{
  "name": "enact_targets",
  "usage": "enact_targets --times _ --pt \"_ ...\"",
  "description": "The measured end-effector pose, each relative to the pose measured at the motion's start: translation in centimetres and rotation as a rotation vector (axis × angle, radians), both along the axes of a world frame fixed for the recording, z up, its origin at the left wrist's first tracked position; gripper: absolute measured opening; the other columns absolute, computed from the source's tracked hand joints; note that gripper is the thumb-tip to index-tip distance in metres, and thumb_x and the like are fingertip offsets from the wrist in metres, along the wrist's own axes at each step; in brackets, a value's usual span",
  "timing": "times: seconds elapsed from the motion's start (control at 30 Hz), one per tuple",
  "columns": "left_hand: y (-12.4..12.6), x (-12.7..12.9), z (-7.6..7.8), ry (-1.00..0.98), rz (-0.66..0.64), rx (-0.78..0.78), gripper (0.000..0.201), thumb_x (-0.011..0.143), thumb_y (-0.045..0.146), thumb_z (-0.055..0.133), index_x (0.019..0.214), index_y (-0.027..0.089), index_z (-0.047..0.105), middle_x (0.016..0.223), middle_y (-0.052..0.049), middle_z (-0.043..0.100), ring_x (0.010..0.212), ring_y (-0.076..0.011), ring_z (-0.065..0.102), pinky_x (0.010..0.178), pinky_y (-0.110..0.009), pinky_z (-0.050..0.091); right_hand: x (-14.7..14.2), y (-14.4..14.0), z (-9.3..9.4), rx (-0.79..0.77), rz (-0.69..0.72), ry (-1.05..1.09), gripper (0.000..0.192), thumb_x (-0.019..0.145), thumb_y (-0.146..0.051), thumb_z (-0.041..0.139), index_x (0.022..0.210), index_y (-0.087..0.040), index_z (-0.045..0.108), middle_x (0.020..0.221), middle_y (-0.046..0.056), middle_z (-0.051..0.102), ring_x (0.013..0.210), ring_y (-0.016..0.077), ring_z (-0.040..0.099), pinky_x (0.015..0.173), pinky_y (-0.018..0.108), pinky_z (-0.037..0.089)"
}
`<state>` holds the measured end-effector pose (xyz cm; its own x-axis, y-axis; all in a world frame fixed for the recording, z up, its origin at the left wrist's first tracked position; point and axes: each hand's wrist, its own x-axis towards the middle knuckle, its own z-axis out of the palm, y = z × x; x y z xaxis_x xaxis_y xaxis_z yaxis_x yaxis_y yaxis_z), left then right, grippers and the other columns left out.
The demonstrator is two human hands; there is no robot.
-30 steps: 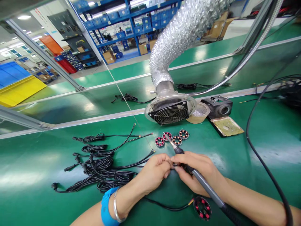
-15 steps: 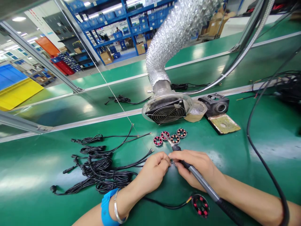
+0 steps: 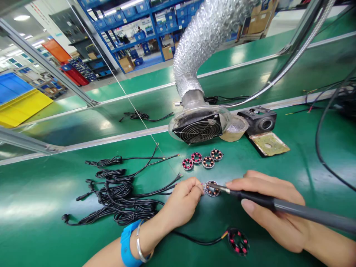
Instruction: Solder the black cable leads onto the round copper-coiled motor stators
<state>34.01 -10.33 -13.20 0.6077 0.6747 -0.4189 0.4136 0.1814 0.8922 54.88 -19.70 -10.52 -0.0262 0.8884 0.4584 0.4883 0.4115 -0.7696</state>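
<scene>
small round coil ring (image 3: 212, 188) flat on green mat, soldering iron (image 3: 278, 205) tip touching it

Cable bundle (image 3: 116, 193) left of the coil ring (image 3: 212, 188) — four rings (image 3: 202, 160) behind it, fan (image 3: 198, 129) farther back.

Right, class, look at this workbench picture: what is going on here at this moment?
A person sits at a green bench. The right hand holds a soldering iron like a pen, its tip on a small ring-shaped coil part lying on the bench. The left hand pinches something small at that part's edge, by the end of a black cable. Four similar coil parts lie behind, a bundle of black cables to the left, and a fume extractor fan faces the work.
</scene>
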Motion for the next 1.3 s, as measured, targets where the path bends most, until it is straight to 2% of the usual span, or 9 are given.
enact_targets --times 0.17,0.63,0.87,1.3 --pt "-0.03 -0.04 -0.04 -0.003 0.006 -0.006 0.022 0.092 0.032 0.043 0.076 0.019 0.051 0.056 0.007 0.034 0.051 -0.0097 0.030 0.050 -0.022 0.022 -0.21 0.17 -0.06 0.003 0.002 0.043 0.022 0.085 -0.014 0.050 0.099 -0.023 0.064 0.068 0.002 0.062 0.051 0.0146 0.051 0.046 0.029 0.038" --pt "-0.07 0.02 0.28 0.004 -0.003 -0.024 0.021 0.092 0.032 0.042 0.077 0.019 0.049 0.055 0.008 0.032 0.049 -0.0091 0.027 0.049 -0.022 0.022 -0.59 0.12 -0.02 -0.024 0.009 0.077 0.019 0.085 -0.015 0.049 0.093 -0.022 0.064 0.062 0.000 0.058 0.046 0.0136 0.047 0.046 0.029 0.034" --pt "-0.09 -0.04 0.15 0.011 -0.006 -0.027 0.023 0.093 0.034 0.043 0.077 0.019 0.050 0.056 0.008 0.032 0.051 -0.0092 0.028 0.049 -0.022 0.022 -0.65 -0.02 0.14 -0.017 0.039 0.030 0.020 0.084 -0.014 0.048 0.095 -0.022 0.063 0.058 -0.002 0.050 0.047 0.0135 0.046 0.046 0.029 0.032" --pt "-0.10 0.00 0.21 0.006 0.002 -0.018 0.021 0.091 0.031 0.044 0.077 0.018 0.051 0.056 0.007 0.033 0.052 -0.0096 0.030 0.050 -0.022 0.023 -0.26 0.02 0.43 0.017 0.025 0.032 0.022 0.082 -0.012 0.049 0.097 -0.022 0.063 0.061 -0.001 0.053 0.048 0.0129 0.047 0.046 0.029 0.034"
